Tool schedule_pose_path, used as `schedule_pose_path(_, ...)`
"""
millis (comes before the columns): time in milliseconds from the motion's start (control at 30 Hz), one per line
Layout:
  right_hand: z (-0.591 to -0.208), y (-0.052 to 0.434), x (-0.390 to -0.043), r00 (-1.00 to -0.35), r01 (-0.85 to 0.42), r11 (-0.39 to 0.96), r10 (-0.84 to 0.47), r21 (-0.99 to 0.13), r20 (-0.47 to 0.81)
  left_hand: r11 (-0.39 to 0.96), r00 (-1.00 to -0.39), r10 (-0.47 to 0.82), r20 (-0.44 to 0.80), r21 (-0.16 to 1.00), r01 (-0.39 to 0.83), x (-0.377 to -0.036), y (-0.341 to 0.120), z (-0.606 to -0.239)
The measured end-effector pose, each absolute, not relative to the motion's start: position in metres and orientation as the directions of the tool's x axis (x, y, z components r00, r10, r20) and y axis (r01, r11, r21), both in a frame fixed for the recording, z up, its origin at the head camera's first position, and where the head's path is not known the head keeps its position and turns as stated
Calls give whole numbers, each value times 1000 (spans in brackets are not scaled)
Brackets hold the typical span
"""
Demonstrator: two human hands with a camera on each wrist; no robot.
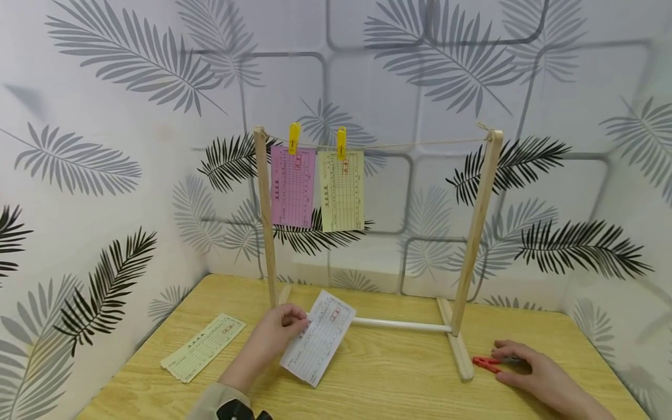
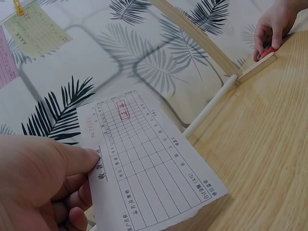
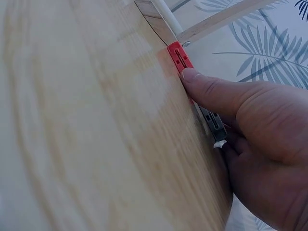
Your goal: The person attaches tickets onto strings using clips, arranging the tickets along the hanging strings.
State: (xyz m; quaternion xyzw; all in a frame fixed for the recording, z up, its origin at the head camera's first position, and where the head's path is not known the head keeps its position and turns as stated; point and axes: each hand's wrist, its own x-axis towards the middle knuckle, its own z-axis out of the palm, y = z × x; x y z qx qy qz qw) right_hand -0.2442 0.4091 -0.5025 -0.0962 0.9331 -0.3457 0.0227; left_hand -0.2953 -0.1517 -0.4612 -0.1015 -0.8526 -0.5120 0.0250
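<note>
The left hand pinches a white receipt slip by its left edge, thumb on the printed face and fingers curled behind, holding it just above the worktop in front of the wooden drying rack. The slip's long axis runs diagonally in the head view, its red-stamped header end pointing up and away toward the rack's white crossbar, its lower end tipped back toward the person. The right hand lies on the worktop by the rack's right foot, index finger extended and pressing along a red clothespin; the wrist view shows the finger resting on top of the pin and the thumb close below, but I cannot tell whether the pin is actually gripped yet. The pin lies flat, its long axis roughly across the worktop, its red tip pointing left toward the foot. As I judge it, the work is at the pick-up stage for a third slip: paper in hand, peg being gathered. The next move would call for lifting the slip's header to the string, right of the pink slip and yellow slip hanging from yellow pegs, and squeezing the pin open over paper and string. More slips lie at the left.
</note>
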Motion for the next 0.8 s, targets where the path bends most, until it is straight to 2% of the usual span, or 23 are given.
schedule_pose_path(433,-504,406,-246,-981,-179,759,-185,-625,57,447,-978,139,156,871,202,-294,-151,-459)
schedule_pose_path(800,-498,403,-247,-997,-32,718,-75,-695,-32,454,-977,136,165,866,209,-294,-150,-459)
